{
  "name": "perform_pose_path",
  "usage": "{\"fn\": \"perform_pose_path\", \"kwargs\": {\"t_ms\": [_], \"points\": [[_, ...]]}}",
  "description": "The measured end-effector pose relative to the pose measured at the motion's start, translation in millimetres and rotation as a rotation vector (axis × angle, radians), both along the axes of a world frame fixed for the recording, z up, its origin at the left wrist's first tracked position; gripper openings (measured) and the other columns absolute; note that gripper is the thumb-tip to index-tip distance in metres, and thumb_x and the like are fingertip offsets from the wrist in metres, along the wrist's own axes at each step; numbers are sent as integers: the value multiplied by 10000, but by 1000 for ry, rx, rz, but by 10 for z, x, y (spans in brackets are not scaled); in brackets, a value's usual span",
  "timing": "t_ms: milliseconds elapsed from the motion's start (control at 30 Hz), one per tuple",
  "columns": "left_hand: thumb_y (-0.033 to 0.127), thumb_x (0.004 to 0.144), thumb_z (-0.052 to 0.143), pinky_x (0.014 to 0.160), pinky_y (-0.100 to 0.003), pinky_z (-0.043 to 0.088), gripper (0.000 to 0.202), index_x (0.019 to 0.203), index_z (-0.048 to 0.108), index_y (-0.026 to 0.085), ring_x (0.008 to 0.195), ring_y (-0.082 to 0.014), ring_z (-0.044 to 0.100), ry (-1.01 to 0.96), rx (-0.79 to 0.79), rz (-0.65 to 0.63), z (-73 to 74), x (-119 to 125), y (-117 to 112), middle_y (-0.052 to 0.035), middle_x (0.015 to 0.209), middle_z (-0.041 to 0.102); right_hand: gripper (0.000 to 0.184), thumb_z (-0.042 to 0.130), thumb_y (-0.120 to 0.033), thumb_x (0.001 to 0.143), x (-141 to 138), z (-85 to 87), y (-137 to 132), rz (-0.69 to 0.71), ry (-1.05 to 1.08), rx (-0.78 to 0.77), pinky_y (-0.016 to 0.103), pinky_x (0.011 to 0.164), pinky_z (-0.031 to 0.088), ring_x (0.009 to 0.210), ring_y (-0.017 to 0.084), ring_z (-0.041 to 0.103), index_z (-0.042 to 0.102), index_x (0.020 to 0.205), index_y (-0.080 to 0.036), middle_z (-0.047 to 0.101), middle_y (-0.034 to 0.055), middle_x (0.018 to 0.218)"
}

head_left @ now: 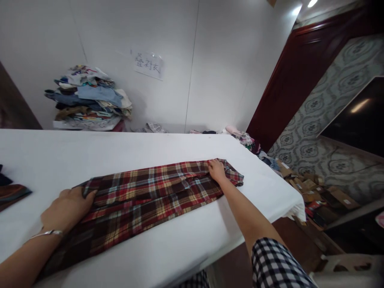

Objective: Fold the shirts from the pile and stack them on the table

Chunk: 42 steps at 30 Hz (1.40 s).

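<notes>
A red, dark and yellow plaid shirt [150, 194] lies folded into a long strip across the white table [168, 148]. My left hand [67, 208] rests on the shirt's near left end, fingers curled round its edge. My right hand [216, 170] lies on the far right end by the collar, fingers closed on the cloth. A silver bracelet sits on my left wrist.
A pile of folded clothes [88, 98] stands behind the table against the white wall, under a paper sign [148, 65]. A dark garment [10, 194] lies at the table's left edge. Loose clothes and cardboard boxes [315, 192] litter the floor on the right.
</notes>
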<state>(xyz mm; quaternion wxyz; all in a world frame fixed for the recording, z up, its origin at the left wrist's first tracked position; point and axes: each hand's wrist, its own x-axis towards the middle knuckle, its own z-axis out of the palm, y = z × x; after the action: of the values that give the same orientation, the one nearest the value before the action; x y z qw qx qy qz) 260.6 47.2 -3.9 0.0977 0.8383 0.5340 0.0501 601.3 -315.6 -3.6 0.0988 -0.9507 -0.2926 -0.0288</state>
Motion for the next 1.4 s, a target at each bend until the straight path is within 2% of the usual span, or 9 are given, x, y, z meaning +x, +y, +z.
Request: {"fn": "perform_pose_path", "kwargs": {"t_ms": [133, 300, 467, 567, 700, 867, 1033, 1133, 1400], "points": [[595, 879, 2, 889, -406, 450, 690, 1181, 497, 222, 1134, -301, 571, 133, 77, -21, -13, -5, -140, -151, 1333, 557, 475, 443, -141, 864, 129, 15, -217, -122, -65, -34, 475, 1135, 181, 1393, 307, 310, 534, 1330, -113, 475, 173, 1437], [530, 918, 160, 893, -389, 467, 555, 1223, 506, 221, 1147, -281, 574, 110, 41, 6, 17, -7, -128, -131, 1345, 559, 386, 378, -151, 899, 268, -8, -346, -190, -23, -49, 374, 998, 384, 1144, 267, 581, 681, 1134, -114, 670, 182, 1172], [460, 904, 316, 860, -401, 494, 483, 1226, 547, 183, 1114, -308, 600, 15, 20, -3, 30, -23, -135, -154, 1305, 581, 399, 358, -203, 919, 231, 87, -269, -184, -33, 22, 394, 954, 429, 1112, 273, 601, 663, 1162, -117, 675, 172, 1167], [468, 901, 340, 849, -430, 501, 492, 1218, 566, 167, 1097, -332, 608, -35, 30, -12, 8, -33, -137, -168, 1282, 596, 385, 394, -252, 929, -60, 80, -11, -45, -63, 80, 419, 1011, 401, 1220, 255, 530, 603, 1243, -176, 623, 130, 1278], [481, 895, 364, 857, -453, 499, 494, 1217, 569, 168, 1109, -348, 602, -81, 7, -5, -30, -47, -122, -162, 1282, 600, 387, 429, -360, 945, -680, -81, 357, 292, -24, 231, 437, 1084, 356, 1315, 226, 458, 567, 1284, -234, 570, 69, 1367], [479, 891, 373, 840, -467, 500, 483, 1177, 595, 159, 1087, -367, 605, -120, 15, -13, -58, -61, -115, -179, 1248, 612, 419, 489, -345, 903, -1204, -249, 328, 408, -10, 477, 463, 1105, 339, 1296, 251, 474, 559, 1281, -179, 572, 123, 1341], [486, 897, 340, 839, -478, 495, 510, 1178, 605, 153, 1094, -387, 597, -140, 13, -35, -56, -65, -122, -214, 1233, 604, 626, 586, -321, 832, -1382, -223, 182, 352, -6, 285, 484, 1134, 292, 1394, 283, 349, 429, 1424, -190, 399, 131, 1503], [493, 896, 338, 863, -487, 484, 523, 1187, 599, 146, 1116, -391, 582, -166, 15, -37, -71, -66, -133, -221, 1253, 595, 563, 486, -367, 915, -1430, -175, 256, 368, 12, 158, 507, 1147, 246, 1458, 286, 219, 404, 1450, -213, 276, 109, 1575], [407, 877, 426, 888, -394, 484, 433, 1172, 638, 172, 1096, -308, 618, -300, -124, 22, -47, -101, -36, -152, 1209, 667, 423, 421, -339, 955, -1494, -211, 352, 388, 78, -41, 518, 1139, 236, 1438, 281, 283, 575, 1311, -171, 412, 124, 1504]]}}
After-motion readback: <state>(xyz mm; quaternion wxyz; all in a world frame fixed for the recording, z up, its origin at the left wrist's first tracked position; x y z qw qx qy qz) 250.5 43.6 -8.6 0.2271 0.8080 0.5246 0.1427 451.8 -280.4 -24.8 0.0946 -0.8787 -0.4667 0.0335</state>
